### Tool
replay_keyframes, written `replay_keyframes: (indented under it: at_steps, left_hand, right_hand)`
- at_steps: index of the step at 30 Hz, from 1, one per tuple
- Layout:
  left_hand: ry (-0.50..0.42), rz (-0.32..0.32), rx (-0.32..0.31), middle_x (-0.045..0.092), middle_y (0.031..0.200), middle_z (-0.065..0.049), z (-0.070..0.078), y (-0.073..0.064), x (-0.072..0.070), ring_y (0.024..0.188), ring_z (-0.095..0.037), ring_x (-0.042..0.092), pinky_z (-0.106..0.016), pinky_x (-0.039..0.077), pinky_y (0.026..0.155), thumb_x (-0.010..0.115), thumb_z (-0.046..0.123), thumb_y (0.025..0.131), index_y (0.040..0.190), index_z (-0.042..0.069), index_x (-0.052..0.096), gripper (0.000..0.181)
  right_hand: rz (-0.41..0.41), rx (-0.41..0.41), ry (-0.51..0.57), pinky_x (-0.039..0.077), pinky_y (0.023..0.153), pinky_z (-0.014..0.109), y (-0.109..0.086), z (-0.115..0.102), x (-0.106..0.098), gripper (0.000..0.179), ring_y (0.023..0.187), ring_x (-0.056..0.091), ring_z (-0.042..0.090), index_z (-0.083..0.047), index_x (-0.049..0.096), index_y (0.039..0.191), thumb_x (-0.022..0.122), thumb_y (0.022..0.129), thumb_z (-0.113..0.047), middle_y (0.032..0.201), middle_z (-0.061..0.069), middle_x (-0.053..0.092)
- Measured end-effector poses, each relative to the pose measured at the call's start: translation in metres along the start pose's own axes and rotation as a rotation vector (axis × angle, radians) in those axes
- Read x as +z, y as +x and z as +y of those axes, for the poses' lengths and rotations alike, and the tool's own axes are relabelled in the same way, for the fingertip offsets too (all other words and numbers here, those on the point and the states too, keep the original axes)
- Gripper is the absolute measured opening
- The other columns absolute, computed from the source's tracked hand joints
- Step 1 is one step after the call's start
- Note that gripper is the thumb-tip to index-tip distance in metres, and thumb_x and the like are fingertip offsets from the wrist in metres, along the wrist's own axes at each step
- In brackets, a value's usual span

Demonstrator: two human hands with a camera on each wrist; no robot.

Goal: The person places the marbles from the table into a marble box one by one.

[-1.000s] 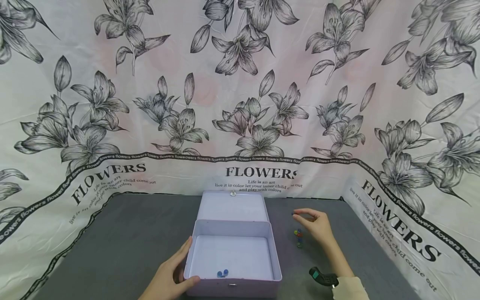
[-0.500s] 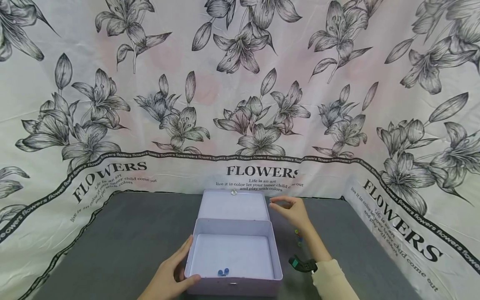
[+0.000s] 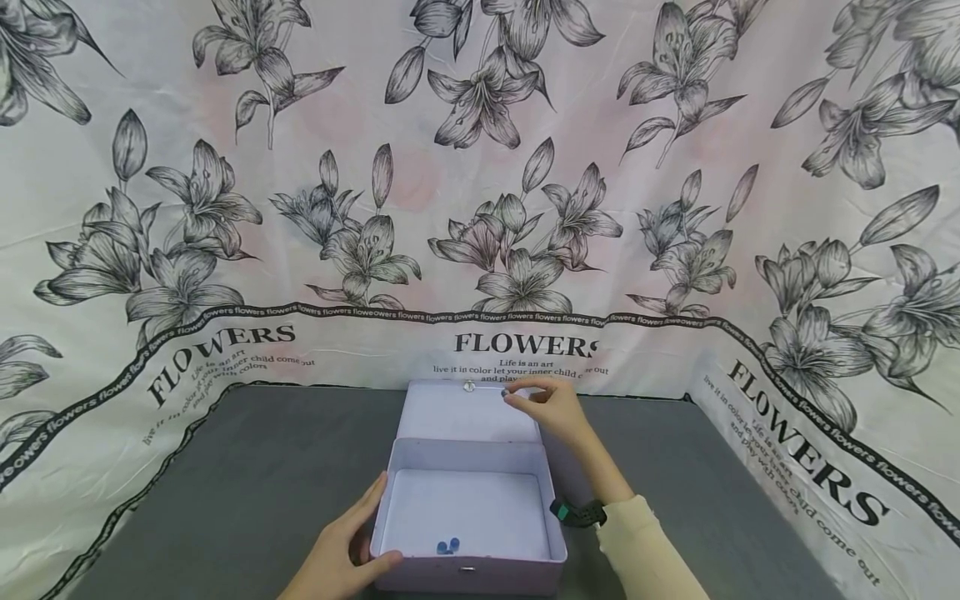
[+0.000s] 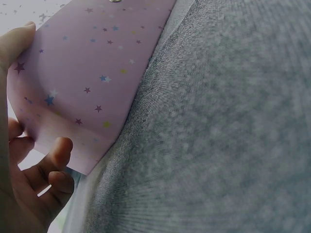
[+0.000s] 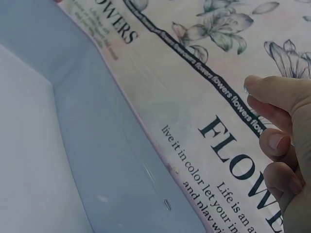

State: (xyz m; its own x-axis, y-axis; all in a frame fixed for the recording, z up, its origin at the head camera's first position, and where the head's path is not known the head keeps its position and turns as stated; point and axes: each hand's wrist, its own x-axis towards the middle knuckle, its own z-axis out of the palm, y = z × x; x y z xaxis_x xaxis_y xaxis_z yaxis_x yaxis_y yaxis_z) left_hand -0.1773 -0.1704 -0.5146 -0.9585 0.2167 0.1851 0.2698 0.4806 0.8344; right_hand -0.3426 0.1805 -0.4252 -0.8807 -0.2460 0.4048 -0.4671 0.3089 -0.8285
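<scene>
Since a second ago the right hand (image 3: 549, 407) has been travelling from the grey tabletop (image 3: 247, 475) at the right of the box, where small coloured beads were lying, up and leftward, and it is now hovering over the raised lid (image 3: 465, 412) of the lilac tin box (image 3: 468, 575), close to the lid's small metal clasp (image 3: 468, 386). Its thumb and forefinger are pressing together at the tips, with a tiny dark speck showing between them in the head view; whether that is a bead is too small to tell. In the right wrist view the fingers (image 5: 272, 141) are curling inward above the pale inner face of the lid, and no object is showing among them.

The left hand (image 3: 341, 558) is staying where it was, bracing the box at its front left corner. The thumb is lying along the front wall and the other fingers are spreading against the left side. In the left wrist view the fingers (image 4: 53, 160) are bending round the star-printed outer wall (image 4: 92, 73) of the box.

Two blue beads (image 3: 447, 547) are resting side by side on the box floor, near the front wall and slightly left of centre. A dark band with a green part (image 3: 576, 512) is sitting on the right wrist, next to a cream sleeve (image 3: 645, 550). The flower-printed cloth (image 3: 480, 167) with the word FLOWERS is hanging behind and at both sides of the table.
</scene>
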Motion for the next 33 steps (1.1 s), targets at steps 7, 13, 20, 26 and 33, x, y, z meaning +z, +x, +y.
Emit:
replay_keyframes:
  at_steps: [7, 13, 20, 26, 33]
  left_hand:
    - [-0.052, -0.028, 0.001, 0.031, 0.171, -0.017, -0.002, 0.0, 0.001, 0.103, -0.013, 0.06, -0.021, 0.051, 0.072, 0.087, 0.031, 0.089, 0.168, 0.017, 0.033, 0.097]
    - [-0.046, -0.017, -0.015, 0.032, 0.17, -0.015, -0.002, 0.0, 0.001, 0.102, -0.011, 0.06, -0.021, 0.052, 0.071, 0.087, 0.031, 0.089, 0.168, 0.016, 0.034, 0.096]
    - [-0.026, -0.005, -0.03, 0.033, 0.17, -0.013, 0.0, 0.001, 0.002, 0.11, -0.02, 0.057, -0.022, 0.051, 0.074, 0.088, 0.034, 0.089, 0.167, 0.017, 0.034, 0.097]
    - [-0.025, -0.017, -0.022, 0.033, 0.17, -0.013, 0.001, 0.001, 0.001, 0.125, -0.024, 0.057, -0.02, 0.054, 0.085, 0.087, 0.037, 0.089, 0.167, 0.017, 0.034, 0.097]
    - [-0.067, -0.046, 0.018, 0.029, 0.171, -0.021, 0.0, 0.001, 0.0, 0.102, -0.016, 0.063, -0.021, 0.054, 0.075, 0.085, 0.03, 0.091, 0.168, 0.012, 0.031, 0.095]
  right_hand:
    - [-0.023, 0.017, -0.016, 0.028, 0.047, 0.024, 0.006, -0.007, 0.013, 0.017, 0.048, 0.035, 0.007, -0.01, 0.083, 0.11, 0.083, 0.094, -0.017, 0.103, 0.006, 0.081]
    - [-0.12, -0.041, 0.004, 0.026, 0.046, 0.023, 0.013, -0.013, 0.026, 0.017, 0.046, 0.029, 0.006, -0.01, 0.083, 0.11, 0.082, 0.094, -0.015, 0.099, 0.008, 0.08]
    - [-0.323, -0.067, -0.024, 0.031, 0.049, 0.023, 0.009, -0.012, 0.043, 0.014, 0.047, 0.032, 0.004, -0.011, 0.083, 0.108, 0.082, 0.094, -0.014, 0.106, 0.009, 0.08]
    - [-0.419, -0.075, -0.081, 0.033, 0.049, 0.022, 0.006, -0.011, 0.054, 0.013, 0.046, 0.032, 0.003, -0.013, 0.084, 0.106, 0.083, 0.094, -0.015, 0.104, 0.002, 0.081]
    - [-0.533, -0.109, -0.133, 0.032, 0.05, 0.02, 0.006, -0.013, 0.066, 0.01, 0.046, 0.031, 0.002, -0.013, 0.085, 0.103, 0.083, 0.094, -0.013, 0.102, 0.0, 0.081]
